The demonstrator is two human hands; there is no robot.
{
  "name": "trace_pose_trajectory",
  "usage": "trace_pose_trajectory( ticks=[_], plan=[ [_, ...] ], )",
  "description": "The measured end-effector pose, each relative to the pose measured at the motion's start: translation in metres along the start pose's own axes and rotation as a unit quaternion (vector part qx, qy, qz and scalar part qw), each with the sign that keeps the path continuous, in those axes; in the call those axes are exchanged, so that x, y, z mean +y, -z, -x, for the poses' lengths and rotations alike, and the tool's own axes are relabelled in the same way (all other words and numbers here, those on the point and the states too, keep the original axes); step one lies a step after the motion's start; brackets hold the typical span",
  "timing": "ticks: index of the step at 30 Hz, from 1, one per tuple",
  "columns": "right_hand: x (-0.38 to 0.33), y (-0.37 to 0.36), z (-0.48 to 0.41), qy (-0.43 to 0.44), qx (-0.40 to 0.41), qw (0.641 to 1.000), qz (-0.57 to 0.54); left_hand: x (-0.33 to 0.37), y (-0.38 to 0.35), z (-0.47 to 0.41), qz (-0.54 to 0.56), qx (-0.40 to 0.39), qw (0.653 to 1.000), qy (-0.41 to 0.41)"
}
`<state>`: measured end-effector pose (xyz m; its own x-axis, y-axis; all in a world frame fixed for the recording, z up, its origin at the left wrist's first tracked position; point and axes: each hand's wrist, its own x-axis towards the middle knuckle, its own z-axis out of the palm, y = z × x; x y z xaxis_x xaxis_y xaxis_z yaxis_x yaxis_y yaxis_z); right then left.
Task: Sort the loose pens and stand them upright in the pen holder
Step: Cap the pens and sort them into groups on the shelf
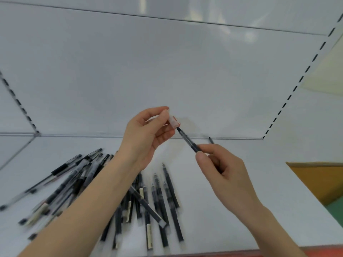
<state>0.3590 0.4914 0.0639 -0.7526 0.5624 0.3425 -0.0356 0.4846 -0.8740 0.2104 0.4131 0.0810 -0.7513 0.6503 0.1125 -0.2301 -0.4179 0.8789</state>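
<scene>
Both hands are raised above a white shelf [232, 191]. The right hand [220, 169] pinches a black pen [187, 140] by its lower barrel between thumb and fingers, so most of the barrel sticks out beyond the fingertips, slanting up and left. The left hand [146, 134] pinches a clear cap [172, 121] between thumb and forefinger, the cap's open end just beside the pen's tip, barely apart. A loose pile of pens [141, 201] lies flat on the shelf beneath the forearms.
</scene>
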Motion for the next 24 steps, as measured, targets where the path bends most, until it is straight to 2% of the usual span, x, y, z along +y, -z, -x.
trace_pose_trajectory(
  ticks=[7, 14, 17, 21, 22, 24],
  plan=[
    [0.007, 0.0, 0.0, -0.019, 0.011, 1.0, -0.021, -0.007, -0.007, 0.008, -0.044, 0.0, 0.999, -0.031],
    [0.021, 0.002, 0.004, -0.013, 0.021, 1.0, -0.012, -0.024, -0.014, 0.01, -0.06, 0.016, 0.998, -0.011],
    [0.029, 0.003, 0.004, -0.037, 0.014, 0.999, -0.01, -0.029, -0.013, 0.006, -0.102, 0.014, 0.995, -0.005],
    [0.041, 0.017, -0.006, -0.095, -0.079, 0.99, 0.071, -0.038, -0.004, -0.008, -0.193, 0.025, 0.98, 0.024],
    [0.046, 0.022, -0.01, -0.108, -0.087, 0.985, 0.105, -0.039, 0.0, -0.012, -0.226, 0.023, 0.973, 0.035],
    [0.06, 0.034, -0.024, -0.112, -0.053, 0.976, 0.178, -0.043, 0.008, -0.021, -0.317, 0.007, 0.947, 0.05]
  ],
)
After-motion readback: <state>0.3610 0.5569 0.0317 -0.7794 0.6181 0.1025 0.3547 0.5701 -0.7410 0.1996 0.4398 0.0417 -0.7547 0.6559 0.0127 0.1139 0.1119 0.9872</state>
